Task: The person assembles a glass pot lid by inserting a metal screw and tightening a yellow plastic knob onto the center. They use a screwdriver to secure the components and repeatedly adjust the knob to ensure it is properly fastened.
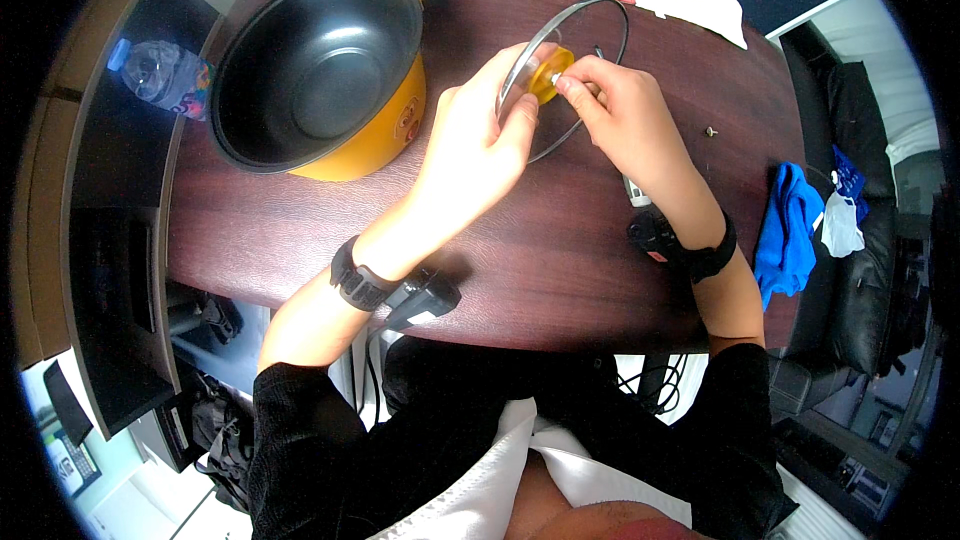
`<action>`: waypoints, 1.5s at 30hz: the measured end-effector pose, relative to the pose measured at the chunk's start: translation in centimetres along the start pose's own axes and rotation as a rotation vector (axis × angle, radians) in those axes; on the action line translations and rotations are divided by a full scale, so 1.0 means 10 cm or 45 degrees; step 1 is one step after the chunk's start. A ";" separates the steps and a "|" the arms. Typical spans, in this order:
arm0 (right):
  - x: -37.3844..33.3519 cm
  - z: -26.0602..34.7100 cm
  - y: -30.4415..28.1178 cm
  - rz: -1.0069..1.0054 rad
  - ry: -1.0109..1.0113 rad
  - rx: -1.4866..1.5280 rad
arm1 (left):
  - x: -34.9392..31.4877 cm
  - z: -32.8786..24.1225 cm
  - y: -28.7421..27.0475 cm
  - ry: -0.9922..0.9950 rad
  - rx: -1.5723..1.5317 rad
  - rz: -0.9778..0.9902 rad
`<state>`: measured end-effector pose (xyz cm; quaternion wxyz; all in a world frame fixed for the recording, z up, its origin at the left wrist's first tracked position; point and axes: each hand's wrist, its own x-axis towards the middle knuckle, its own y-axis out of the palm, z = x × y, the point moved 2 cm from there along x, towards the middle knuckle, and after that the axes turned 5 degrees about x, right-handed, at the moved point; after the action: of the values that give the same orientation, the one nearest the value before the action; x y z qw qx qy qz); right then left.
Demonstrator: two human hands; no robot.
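While the L hand (470, 130) is gripping a round see-through lid (585, 30) w/ a thin silver metal rim, the R hand (628, 105) is pinching a small pale piece (557, 79) at its middle. The L fingers are clamping on the lid, w/ the thumb showing in front & the rest partly hiding behind. The R thumb & pointer finger are pressing together on the small pale piece, right next to a round yellow plastic knob (543, 78). The piece is looking too small to name. The lid is sitting at a tilt above a dark red-brown table (560, 270), to the right of a big round pot (375, 130), yellow outside & black inside; can't tell if the rim is touching the tabletop. 2 black bands (358, 278) are circling the wrists, 1 each.

A tiny gold-coloured metal bit (711, 131) is lying right of the R hand. A bright blue cloth (788, 230) is lying near the table's R edge. A long white packet (685, 0) w/ a yellow patch is resting at the far R side. A clear plastic bottle (168, 78) w/ a blue cap is sitting just left of the pot.
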<state>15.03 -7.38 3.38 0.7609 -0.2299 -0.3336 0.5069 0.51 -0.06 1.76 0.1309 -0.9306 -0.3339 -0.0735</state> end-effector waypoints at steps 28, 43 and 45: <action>0.03 -0.06 0.01 -0.043 -0.272 -0.307 | 0.02 0.05 0.02 -0.002 -0.112 -0.037; 0.06 -0.12 -0.01 0.011 -0.234 -0.171 | 0.04 0.09 0.03 -0.181 -0.470 -0.083; 0.07 -0.13 -0.02 0.040 -0.211 -0.141 | 0.05 0.13 0.03 -0.242 -0.521 -0.090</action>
<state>16.29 -6.87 2.82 0.7087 -0.2340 -0.4191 0.5170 1.18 0.37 0.57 -0.0954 -0.9282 -0.3552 -0.0562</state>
